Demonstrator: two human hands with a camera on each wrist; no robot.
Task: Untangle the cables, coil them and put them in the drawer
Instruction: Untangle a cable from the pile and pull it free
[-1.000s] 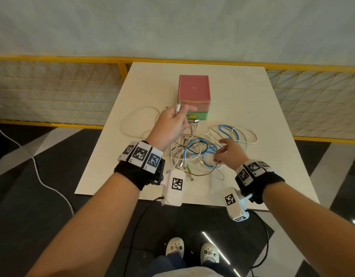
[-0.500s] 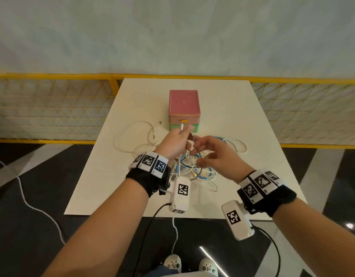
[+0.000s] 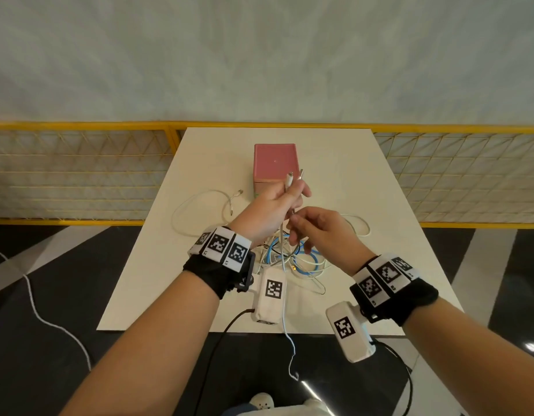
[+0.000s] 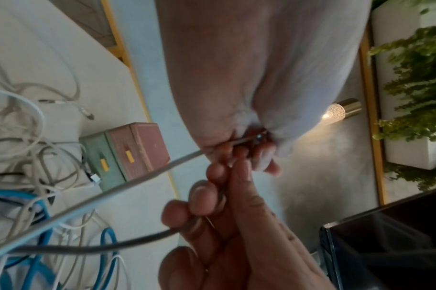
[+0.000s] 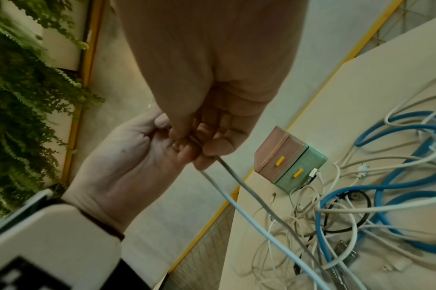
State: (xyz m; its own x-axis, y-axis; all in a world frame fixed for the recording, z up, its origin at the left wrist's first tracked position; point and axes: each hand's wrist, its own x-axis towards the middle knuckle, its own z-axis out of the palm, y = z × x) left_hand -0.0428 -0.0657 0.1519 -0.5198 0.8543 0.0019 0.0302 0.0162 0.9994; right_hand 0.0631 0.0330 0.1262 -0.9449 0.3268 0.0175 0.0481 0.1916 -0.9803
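Left hand: I am seeing my left hand (image 3: 271, 207) raised above the tabletop (image 3: 379, 250), its fingers curling round a grey cable (image 5: 239, 184) and a white cable (image 5: 236, 204), with two plug ends (image 3: 294, 177) sticking up out of the fist.
Right hand: my right hand (image 3: 322, 232) is sitting just beside the left, touching it, pinching the grey cable between thumb and fingertips (image 4: 199, 198) right below the other fist.
Held cables: both are running down from the two hands into the pile (the white one is hanging on past the near tabletop edge toward the floor).
Cable pile: the tangle (image 3: 292, 256) is lying on the tabletop under and just behind my wrists, white, grey and black leads looping through a thick blue cable (image 5: 398, 188).
Loose lead: one white cable (image 3: 199, 211) is curving apart from the pile at the left, both its ends lying on the tabletop.
Drawer box: the small box (image 3: 276, 163) is standing beyond the pile, pink drawer (image 5: 279, 157) over green drawer (image 5: 299, 174), each with a yellow handle, both looking closed; a few plugs are lying against its front.
Surroundings: a yellow railing (image 3: 79, 126) is running behind the tabletop.
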